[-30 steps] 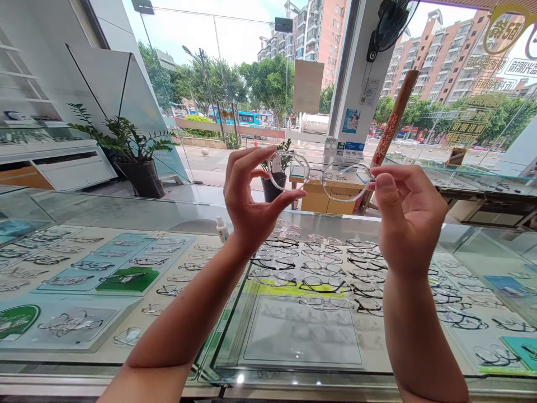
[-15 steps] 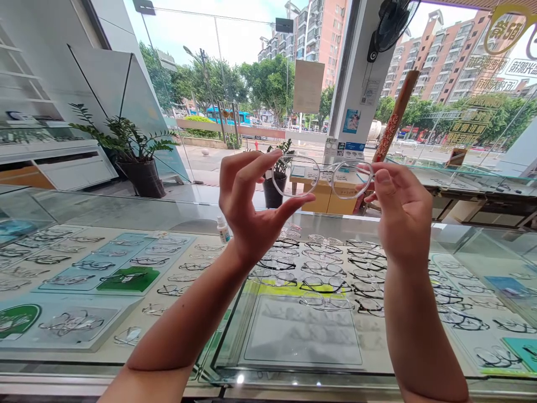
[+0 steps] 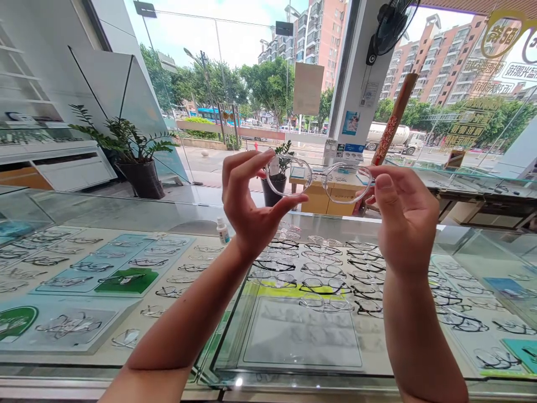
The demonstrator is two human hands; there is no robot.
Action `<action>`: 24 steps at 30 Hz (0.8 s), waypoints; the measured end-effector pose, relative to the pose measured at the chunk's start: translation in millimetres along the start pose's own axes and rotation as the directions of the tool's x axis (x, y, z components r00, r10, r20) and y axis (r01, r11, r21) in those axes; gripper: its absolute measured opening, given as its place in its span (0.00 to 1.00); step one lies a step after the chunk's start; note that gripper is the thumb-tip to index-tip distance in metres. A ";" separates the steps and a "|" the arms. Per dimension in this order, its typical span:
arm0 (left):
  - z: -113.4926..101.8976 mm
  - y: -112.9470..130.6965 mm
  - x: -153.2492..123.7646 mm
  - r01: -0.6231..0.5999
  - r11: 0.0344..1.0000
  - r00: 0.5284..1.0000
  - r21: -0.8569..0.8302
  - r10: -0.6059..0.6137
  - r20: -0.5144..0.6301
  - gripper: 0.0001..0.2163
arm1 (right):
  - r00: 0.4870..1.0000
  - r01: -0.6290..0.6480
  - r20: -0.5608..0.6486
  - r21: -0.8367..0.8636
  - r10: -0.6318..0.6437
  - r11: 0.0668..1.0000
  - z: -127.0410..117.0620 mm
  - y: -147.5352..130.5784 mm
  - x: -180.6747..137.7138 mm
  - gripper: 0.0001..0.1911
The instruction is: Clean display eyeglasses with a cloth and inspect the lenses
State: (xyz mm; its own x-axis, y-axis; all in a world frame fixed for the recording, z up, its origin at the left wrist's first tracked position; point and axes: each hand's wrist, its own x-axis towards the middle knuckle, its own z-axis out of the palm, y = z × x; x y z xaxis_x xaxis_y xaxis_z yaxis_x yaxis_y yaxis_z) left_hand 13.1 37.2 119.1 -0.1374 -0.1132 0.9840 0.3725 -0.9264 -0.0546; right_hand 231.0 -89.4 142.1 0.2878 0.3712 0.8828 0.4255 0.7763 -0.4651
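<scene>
Glasses (image 3: 324, 178), clear-framed, are held up above the glass display counter (image 3: 293, 336), long axis running nine to three o'clock, lenses facing the wearer. Left hand (image 3: 247, 204) pinches the left lens rim between thumb and fingers; right hand (image 3: 403, 215) pinches the right end. Against the earlier frame, hands sit slightly wider apart.
</scene>
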 end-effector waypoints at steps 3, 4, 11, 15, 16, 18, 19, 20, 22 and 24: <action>1.5 1.9 1.6 0.012 0.999 1.000 -0.048 -0.012 0.004 0.37 | 0.999 -0.031 0.030 0.075 0.029 0.997 1.8 -0.4 -0.7 0.11; 2.0 1.9 1.7 0.021 0.998 1.000 -0.055 -0.020 0.008 0.36 | 0.999 -0.040 0.036 0.093 0.037 0.995 2.4 -0.9 -1.2 0.10; 5.1 2.9 -0.6 0.085 0.996 0.994 -0.032 -0.083 0.074 0.37 | 0.995 -0.055 0.092 0.080 0.048 0.995 4.0 -0.9 -5.0 0.15; 4.7 6.9 -0.8 0.101 0.994 0.989 -0.045 -0.096 0.112 0.36 | 0.992 -0.035 0.120 0.029 0.031 0.999 3.9 1.0 -5.4 0.19; 4.5 8.0 -0.8 0.102 0.994 0.988 -0.042 -0.097 0.120 0.37 | 0.991 -0.029 0.127 0.012 0.027 1.000 3.9 1.8 -5.4 0.20; 4.2 10.1 -0.9 0.111 0.994 0.985 -0.021 -0.107 0.137 0.38 | 0.990 -0.012 0.141 -0.018 0.014 1.000 4.1 4.1 -5.0 0.21; 4.1 11.0 -1.1 0.117 0.993 0.983 -0.012 -0.114 0.147 0.39 | 0.989 -0.003 0.146 -0.025 0.007 1.000 4.3 5.8 -4.7 0.21; 4.1 11.6 -1.3 0.123 0.992 0.980 -0.009 -0.120 0.157 0.39 | 0.989 0.003 0.149 -0.028 0.001 1.000 4.5 7.6 -4.3 0.22; 4.3 12.0 -1.8 0.131 0.991 0.976 -0.025 -0.124 0.177 0.39 | 0.987 0.000 0.158 -0.023 0.003 1.000 4.9 11.2 -3.3 0.22; 4.3 11.1 -1.7 0.128 0.991 0.975 -0.045 -0.117 0.191 0.38 | 0.984 -0.011 0.176 -0.009 0.012 1.000 4.9 13.6 -1.9 0.21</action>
State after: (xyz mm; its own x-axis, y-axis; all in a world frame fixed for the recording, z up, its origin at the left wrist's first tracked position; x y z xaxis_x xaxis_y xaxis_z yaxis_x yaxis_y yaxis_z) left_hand 21.4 28.7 117.5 -0.0027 0.0670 0.9978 0.3099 -0.9486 0.0645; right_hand 232.0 -77.0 134.4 0.1372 0.4644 0.8750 0.4300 0.7678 -0.4749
